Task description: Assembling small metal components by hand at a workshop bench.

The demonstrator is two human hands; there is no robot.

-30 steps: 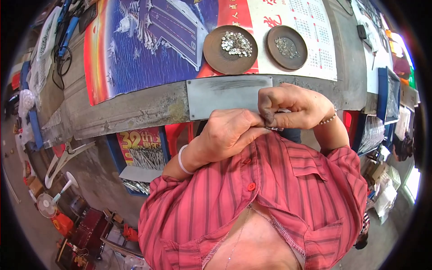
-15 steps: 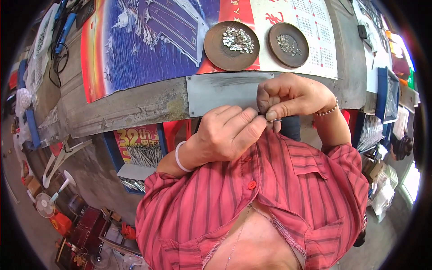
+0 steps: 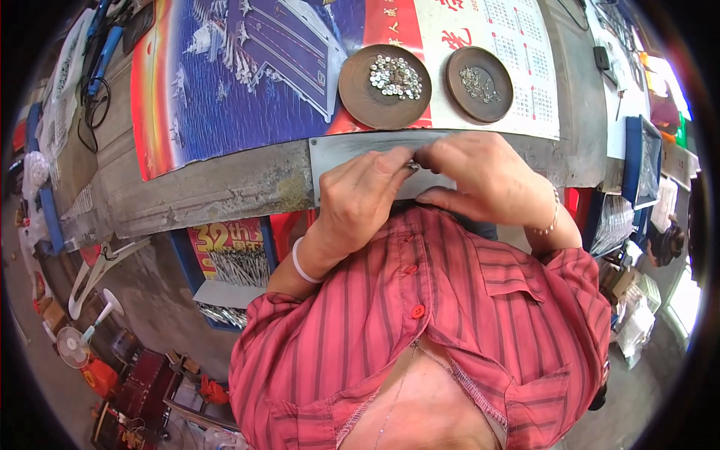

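Note:
My left hand (image 3: 360, 196) is closed in a pinch over the grey metal plate (image 3: 327, 154) at the table's front edge. A small dark piece shows at its fingertips, too little visible to name. Against those fingertips rest the bent fingers of my right hand (image 3: 487, 178); its thumb stands apart below, with a gap between. Beyond the hands, a round brown dish (image 3: 364, 105) holds many small silvery round pieces (image 3: 394, 77). To its right, a smaller brown dish (image 3: 499, 75) carries thin small metal pieces (image 3: 474, 84).
A poster with a ship and calendar (image 3: 255, 112) covers the worn table (image 3: 240, 184). Below the left edge, a blue bin (image 3: 184, 251) holds thin metal rods (image 3: 238, 268). Blue-handled tools (image 3: 107, 56) lie far left; another blue bin (image 3: 637, 161) is at right.
Both hands have moved away from my body, over the metal plate. The right thumb has come away from the pinch on a small thin metal piece. The view has shifted slightly.

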